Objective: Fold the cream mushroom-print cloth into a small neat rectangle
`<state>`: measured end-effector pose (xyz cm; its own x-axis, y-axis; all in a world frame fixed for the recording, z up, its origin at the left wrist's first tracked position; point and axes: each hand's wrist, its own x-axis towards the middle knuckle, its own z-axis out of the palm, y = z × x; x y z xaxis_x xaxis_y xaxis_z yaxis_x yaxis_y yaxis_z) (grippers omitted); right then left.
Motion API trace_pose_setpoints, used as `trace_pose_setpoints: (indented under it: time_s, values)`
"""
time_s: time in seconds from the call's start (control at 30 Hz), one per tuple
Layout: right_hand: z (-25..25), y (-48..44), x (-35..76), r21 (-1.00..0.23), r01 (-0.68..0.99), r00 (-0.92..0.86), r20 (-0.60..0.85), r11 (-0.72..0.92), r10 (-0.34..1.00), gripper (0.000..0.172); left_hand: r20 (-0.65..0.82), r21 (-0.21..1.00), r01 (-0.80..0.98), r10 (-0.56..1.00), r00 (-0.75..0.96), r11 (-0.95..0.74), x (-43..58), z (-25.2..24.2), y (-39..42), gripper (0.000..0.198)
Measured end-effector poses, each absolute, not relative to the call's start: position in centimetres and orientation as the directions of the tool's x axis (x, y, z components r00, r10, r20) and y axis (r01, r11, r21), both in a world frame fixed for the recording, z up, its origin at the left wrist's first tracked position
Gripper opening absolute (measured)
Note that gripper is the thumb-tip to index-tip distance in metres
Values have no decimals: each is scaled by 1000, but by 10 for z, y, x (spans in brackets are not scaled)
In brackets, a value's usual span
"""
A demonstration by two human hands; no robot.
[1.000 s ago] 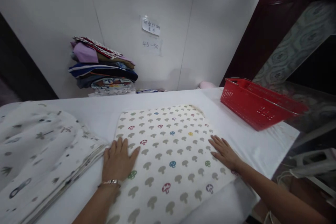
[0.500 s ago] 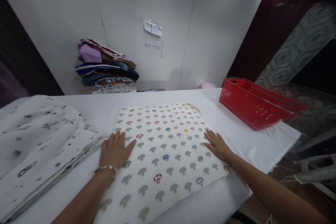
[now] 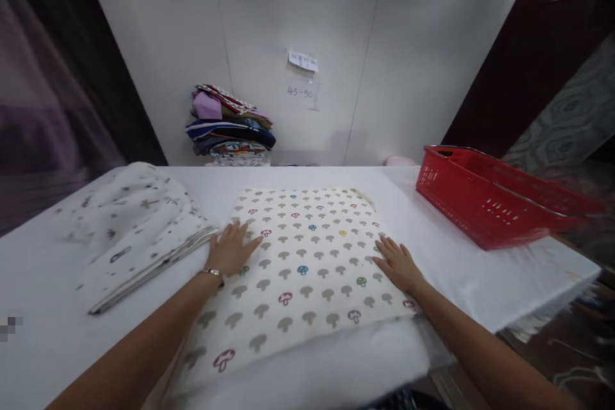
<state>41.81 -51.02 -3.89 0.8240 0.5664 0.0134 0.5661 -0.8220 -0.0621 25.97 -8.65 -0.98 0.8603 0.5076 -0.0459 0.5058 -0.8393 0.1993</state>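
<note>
A white cloth printed with grey and coloured mushrooms (image 3: 307, 262) lies spread in front of me on the white-covered table (image 3: 480, 295). My left hand (image 3: 232, 248) rests on its left edge, fingers spread, with a bracelet at the wrist. On the right edge lies my right hand (image 3: 398, 264), palm down and fingers apart. Neither hand grips the fabric. To the left of my left hand is another white cloth with small dark prints (image 3: 144, 224), folded in layers along its near edge and rumpled on top.
A red plastic basket (image 3: 480, 198) stands on the right of the table. Several folded fabrics (image 3: 230, 128) are piled against the back wall. A paper sign reading 45-50 (image 3: 302, 95) is taped above. Something pink (image 3: 400, 161) shows at the table's back edge.
The view has turned left and tilted, so the table's things appear further right. Both hands stay flat on the mushroom cloth's side edges, with little visible movement against it.
</note>
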Motion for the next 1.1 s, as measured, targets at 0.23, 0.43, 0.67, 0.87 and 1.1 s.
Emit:
trace_pose_setpoints:
  time_s: [0.23, 0.43, 0.67, 0.87, 1.1]
  values:
    - [-43, -512, 420, -67, 586, 810, 58, -807, 584, 65, -16, 201, 197, 198, 980, -960, 214, -22, -164, 75]
    - [-41, -511, 419, -72, 588, 809, 71, -806, 584, 62, -42, 191, 215, 211, 977, -958, 212, -33, -171, 75]
    - [-41, -512, 422, -138, 585, 809, 24, -799, 588, 65, -60, 152, 237, 230, 971, -960, 213, -27, -172, 74]
    - [-19, -507, 448, -284, 538, 816, -61, -794, 575, 62, -38, 100, 231, 228, 973, -968, 215, -27, -172, 72]
    - [-29, -493, 480, -175, 496, 867, 43, -850, 497, 69, -65, 52, 246, 242, 968, -968, 215, -27, -171, 71]
